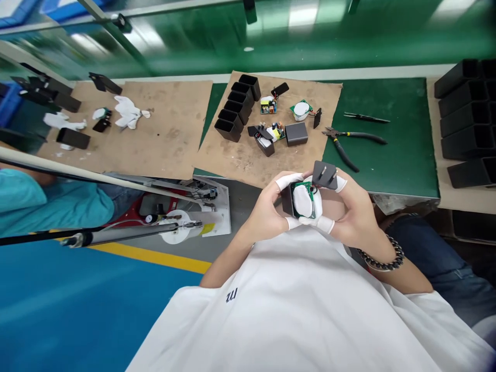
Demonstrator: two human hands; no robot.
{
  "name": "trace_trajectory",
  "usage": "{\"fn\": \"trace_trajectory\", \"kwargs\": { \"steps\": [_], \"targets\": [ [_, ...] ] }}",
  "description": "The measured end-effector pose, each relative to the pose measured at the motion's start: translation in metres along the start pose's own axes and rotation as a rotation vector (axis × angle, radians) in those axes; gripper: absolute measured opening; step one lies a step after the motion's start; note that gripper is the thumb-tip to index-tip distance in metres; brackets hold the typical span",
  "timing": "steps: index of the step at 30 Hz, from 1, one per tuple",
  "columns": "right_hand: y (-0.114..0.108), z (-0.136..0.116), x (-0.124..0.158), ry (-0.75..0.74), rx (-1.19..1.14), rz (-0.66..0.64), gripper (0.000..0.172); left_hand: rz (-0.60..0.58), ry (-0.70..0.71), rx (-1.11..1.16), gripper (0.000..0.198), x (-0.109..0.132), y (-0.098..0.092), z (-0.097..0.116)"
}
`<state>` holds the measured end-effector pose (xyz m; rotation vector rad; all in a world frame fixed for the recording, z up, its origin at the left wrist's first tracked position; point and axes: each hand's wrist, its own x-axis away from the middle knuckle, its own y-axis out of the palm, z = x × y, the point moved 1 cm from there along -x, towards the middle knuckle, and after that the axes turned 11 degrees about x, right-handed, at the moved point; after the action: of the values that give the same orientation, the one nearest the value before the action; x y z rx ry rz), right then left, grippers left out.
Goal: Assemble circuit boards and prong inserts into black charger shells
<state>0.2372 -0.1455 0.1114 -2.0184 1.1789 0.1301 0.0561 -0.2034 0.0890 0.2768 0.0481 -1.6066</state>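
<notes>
My left hand (pixel 268 213), white covers on its fingertips, is closed around a black plastic charger case (pixel 286 200). Between thumb and fingers, my right hand (pixel 355 214) grips a green circuit board (pixel 310 189) with a white pad (pixel 303 201) on its face. The board sits at the mouth of the case; how deep it goes in is hidden. Above it, a black plug cover (pixel 324 174) with two metal prongs rests against my right fingertips. Both hands are in front of my chest, just off the table's front edge.
On the cardboard (pixel 232 160) stand a row of black cases (pixel 234 111), loose circuit boards (pixel 268 105) and a closed case (pixel 296 134). Pliers (pixel 349 139) and tweezers (pixel 366 118) lie to the right. More cases (pixel 467 119) stand far right. A co-worker's teal sleeve (pixel 65 199) shows at left.
</notes>
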Motion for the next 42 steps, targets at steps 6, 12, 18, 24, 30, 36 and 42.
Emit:
{"fn": "trace_trajectory", "kwargs": {
  "steps": [6, 12, 18, 24, 30, 36, 42],
  "targets": [
    [-0.003, -0.011, 0.005, -0.095, 0.036, 0.003, 0.057, -0.045, 0.104, 0.020, 0.067, 0.004, -0.002, -0.003],
    [-0.004, -0.013, 0.007, -0.133, 0.099, -0.002, 0.052, -0.057, 0.120, -0.003, 0.064, 0.004, -0.002, -0.003],
    [-0.002, -0.014, 0.008, -0.164, 0.113, 0.022, 0.052, -0.056, 0.074, 0.034, 0.062, 0.005, -0.001, -0.001],
    [-0.001, -0.014, 0.010, -0.173, 0.153, 0.024, 0.046, -0.038, 0.046, 0.058, 0.067, 0.007, -0.002, -0.004],
    [0.002, -0.014, 0.009, -0.094, 0.134, -0.016, 0.049, 0.013, -0.055, 0.070, 0.073, 0.015, -0.002, -0.011],
    [0.016, -0.007, 0.012, -0.024, -0.038, -0.010, 0.050, 0.015, -0.070, 0.016, 0.070, 0.022, -0.006, -0.011],
    [0.021, -0.002, 0.017, 0.037, -0.210, 0.011, 0.059, 0.006, -0.037, -0.075, 0.065, 0.018, -0.004, 0.008]
  ]
}}
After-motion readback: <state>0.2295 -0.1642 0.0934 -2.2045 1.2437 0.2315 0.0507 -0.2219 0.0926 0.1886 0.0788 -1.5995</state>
